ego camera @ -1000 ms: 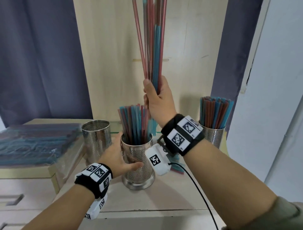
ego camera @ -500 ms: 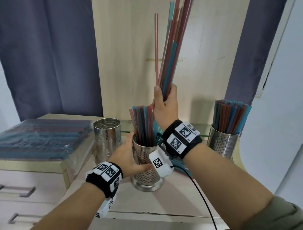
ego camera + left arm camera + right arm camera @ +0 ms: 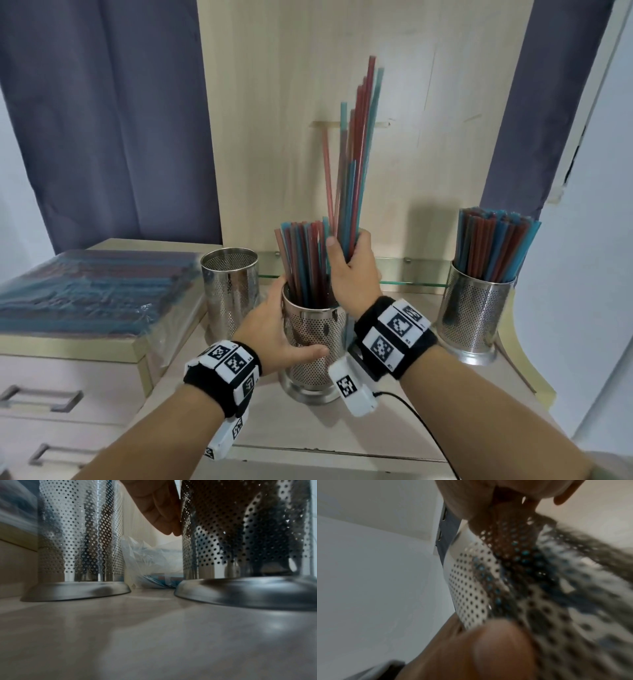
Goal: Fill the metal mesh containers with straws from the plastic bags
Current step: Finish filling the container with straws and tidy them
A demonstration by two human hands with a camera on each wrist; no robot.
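My left hand point(image 3: 274, 335) wraps round the middle mesh container point(image 3: 313, 346), thumb across its front and fingers point(image 3: 159, 511) behind its wall. Red and blue straws point(image 3: 303, 260) stand inside it. My right hand point(image 3: 352, 270) grips a bundle of red and blue straws point(image 3: 356, 157) by its lower part, just above the container's right rim, with the lower ends going down into the container point(image 3: 505, 588). An empty mesh container point(image 3: 229, 291) stands to the left. A third one point(image 3: 476, 318), at the right, is packed with straws point(image 3: 493, 246).
Plastic bags of straws point(image 3: 85, 294) lie stacked on a raised drawer unit point(image 3: 68, 353) at the left. A crumpled plastic bag point(image 3: 150, 563) lies behind the containers. A wooden panel point(image 3: 274, 120) and grey curtains point(image 3: 102, 120) stand behind; a white wall point(image 3: 599, 274) is on the right.
My right hand has lowered the straw bundle from high above down to the middle container's rim. The left hand has kept its hold on the container.
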